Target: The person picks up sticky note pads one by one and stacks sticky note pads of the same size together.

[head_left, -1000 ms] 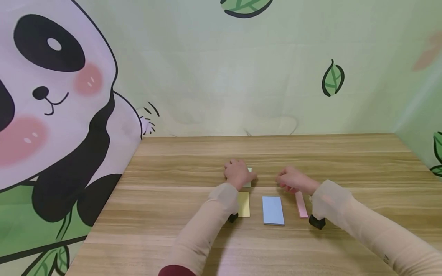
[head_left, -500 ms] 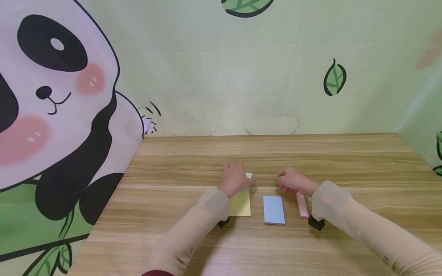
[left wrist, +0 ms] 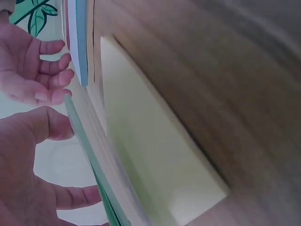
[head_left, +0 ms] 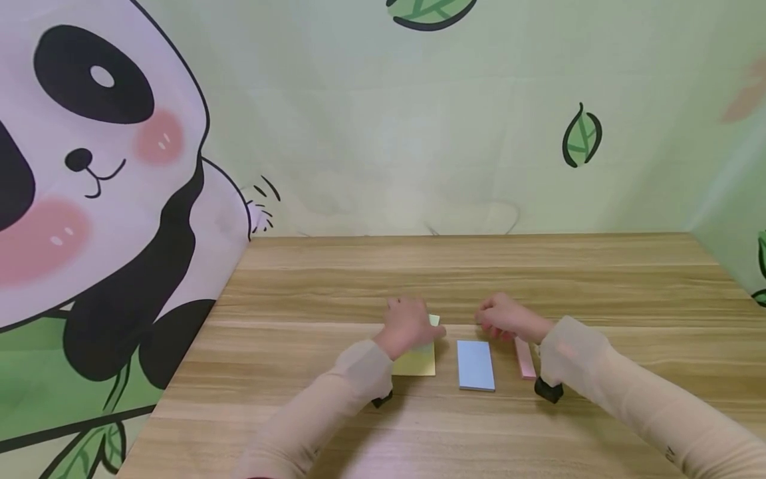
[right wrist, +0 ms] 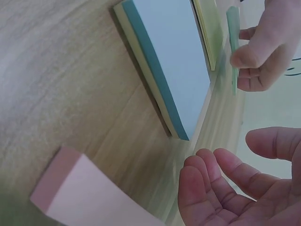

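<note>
My left hand (head_left: 407,326) holds a thin light-green sticky-note pad (left wrist: 89,146) by its edges, thumb on one side and fingers on the other. The green pad hovers over the far part of a yellow sticky-note pad (head_left: 419,364) lying on the table; in the left wrist view a gap shows between the two. My right hand (head_left: 511,316) holds nothing, its fingers loosely bent. It hovers just beyond a narrow pink sticky-note pad (head_left: 524,359), whose far end it hides in the head view.
A blue sticky-note pad (head_left: 475,366) lies between the yellow and pink ones; its edge shows blue and pale yellow layers in the right wrist view. The wooden table (head_left: 598,279) ends at a cloth backdrop (head_left: 359,133) printed with a panda and leaves.
My left hand has drawn the green pad nearer to me, from beyond the yellow pad to above its far part. The right hand has stayed almost still.
</note>
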Motion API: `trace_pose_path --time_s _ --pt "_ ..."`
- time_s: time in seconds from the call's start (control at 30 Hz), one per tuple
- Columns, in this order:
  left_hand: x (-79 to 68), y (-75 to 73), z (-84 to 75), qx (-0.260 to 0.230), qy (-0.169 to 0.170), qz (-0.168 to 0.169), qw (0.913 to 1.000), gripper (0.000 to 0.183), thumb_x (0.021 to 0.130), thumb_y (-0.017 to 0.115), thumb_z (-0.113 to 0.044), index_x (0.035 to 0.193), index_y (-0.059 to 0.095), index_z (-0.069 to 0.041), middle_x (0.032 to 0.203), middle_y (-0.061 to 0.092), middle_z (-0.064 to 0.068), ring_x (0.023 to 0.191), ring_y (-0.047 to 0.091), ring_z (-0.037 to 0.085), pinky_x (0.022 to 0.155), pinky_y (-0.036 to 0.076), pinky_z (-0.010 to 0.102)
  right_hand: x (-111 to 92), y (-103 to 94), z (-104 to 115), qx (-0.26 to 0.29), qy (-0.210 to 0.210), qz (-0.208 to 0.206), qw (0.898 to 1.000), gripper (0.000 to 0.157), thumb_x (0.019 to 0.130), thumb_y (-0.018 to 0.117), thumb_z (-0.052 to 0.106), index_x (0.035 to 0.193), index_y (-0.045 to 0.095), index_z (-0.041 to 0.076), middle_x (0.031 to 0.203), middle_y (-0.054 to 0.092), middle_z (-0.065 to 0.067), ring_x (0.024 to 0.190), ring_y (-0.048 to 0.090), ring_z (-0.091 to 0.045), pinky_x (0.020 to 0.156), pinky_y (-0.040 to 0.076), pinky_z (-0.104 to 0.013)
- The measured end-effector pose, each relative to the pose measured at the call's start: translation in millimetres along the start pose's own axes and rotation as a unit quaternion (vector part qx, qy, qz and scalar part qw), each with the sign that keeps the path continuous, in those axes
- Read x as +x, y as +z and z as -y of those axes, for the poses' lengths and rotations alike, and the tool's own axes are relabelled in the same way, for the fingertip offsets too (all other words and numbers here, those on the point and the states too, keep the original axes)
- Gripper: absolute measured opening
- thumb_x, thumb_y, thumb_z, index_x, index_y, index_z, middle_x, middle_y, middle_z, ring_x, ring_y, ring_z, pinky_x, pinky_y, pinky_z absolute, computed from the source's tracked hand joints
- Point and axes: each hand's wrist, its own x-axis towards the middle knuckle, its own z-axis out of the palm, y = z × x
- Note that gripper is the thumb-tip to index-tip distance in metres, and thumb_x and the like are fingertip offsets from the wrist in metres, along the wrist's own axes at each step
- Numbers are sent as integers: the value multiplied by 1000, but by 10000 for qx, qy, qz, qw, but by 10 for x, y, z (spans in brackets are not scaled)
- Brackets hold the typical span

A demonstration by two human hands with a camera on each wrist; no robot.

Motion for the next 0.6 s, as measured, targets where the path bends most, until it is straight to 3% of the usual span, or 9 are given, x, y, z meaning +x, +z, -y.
trace_pose_path --time_s 0.17,0.6 --pt "-53 36 7 -122 44 44 9999 54 69 61 -55 96 55 -9 94 49 11 85 41 25 57 43 33 11 19 -14 71 -45 69 9999 27 84 46 13 101 57 -5 70 52 -4 56 47 -14 50 42 -24" --pt "-139 92 43 -124 134 169 9997 71 68 61 -55 117 47 -4 103 48 18 85 42 25 54 44 30 40 74 -8 190 26 157 9997 22 82 46 12 91 59 -3 67 52 -3 54 46 -13 48 41 -23"
